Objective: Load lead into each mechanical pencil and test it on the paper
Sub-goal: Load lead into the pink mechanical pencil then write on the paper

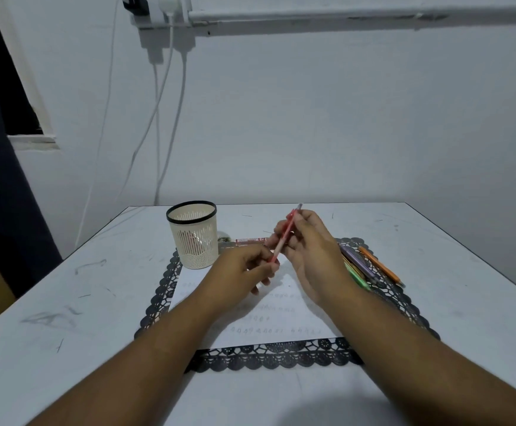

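A pink-red mechanical pencil (285,233) is held tilted above the paper, its metal end pointing up and away. My left hand (244,270) pinches its lower end, and my right hand (307,250) grips its upper part with curled fingers. Under both hands lies a white paper (269,321) with rows of faint pencil marks. Purple (358,259), orange (379,265) and green (358,279) pencils lie on the mat to the right, partly hidden by my right wrist. A red lead case (250,240) lies beyond the paper.
A black lace-edged mat (275,358) lies under the paper on a white table (66,302). A cream mesh pencil cup (193,233) with a black rim stands at the mat's far left corner. White cables hang down the wall behind.
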The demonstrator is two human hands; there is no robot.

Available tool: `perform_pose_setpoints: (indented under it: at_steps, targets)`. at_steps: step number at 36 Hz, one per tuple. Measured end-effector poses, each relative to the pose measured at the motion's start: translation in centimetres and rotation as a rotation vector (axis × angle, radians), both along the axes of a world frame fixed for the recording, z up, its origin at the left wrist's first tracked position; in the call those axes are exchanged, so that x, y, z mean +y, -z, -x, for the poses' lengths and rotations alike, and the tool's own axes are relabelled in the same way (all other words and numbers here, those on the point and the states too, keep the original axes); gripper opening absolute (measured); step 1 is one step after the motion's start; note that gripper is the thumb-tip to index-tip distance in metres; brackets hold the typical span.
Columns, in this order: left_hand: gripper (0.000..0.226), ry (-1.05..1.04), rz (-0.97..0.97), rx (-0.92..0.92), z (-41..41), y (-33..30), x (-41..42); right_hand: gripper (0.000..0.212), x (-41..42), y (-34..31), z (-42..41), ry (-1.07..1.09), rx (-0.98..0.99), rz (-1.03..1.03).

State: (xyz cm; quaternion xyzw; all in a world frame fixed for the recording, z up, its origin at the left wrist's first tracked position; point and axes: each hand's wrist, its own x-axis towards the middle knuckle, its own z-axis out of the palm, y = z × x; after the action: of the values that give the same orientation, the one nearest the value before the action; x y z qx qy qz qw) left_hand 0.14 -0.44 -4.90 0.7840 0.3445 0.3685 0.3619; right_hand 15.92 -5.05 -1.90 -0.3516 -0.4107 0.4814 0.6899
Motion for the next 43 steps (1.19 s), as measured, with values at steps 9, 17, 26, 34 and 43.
perform_pose_setpoints:
  at_steps: [9, 17, 26, 34, 43]
  targets:
    - [0.010, 0.047, 0.014, 0.025, -0.3, 0.1, -0.3, 0.040, 0.2, -0.5, -0.7, -0.177, 0.331, -0.114]
    - [0.011, 0.016, 0.002, 0.031, 0.1, 0.1, 0.0, 0.039, 0.1, -0.9, -1.3, -0.223, 0.357, -0.147]
    - [0.013, -0.005, -0.012, 0.034, 0.0, -0.1, 0.0, 0.035, 0.3, -0.8, -1.6, -0.269, 0.352, -0.160]
    - [0.014, 0.005, -0.016, 0.036, 0.2, -0.2, -0.1, 0.033, 0.6, -0.5, -1.8, -0.315, 0.323, -0.188]
    - [0.012, 0.009, -0.055, 0.017, 0.3, -0.4, -0.1, 0.033, 0.4, -0.7, -2.1, -0.377, 0.309, -0.218]
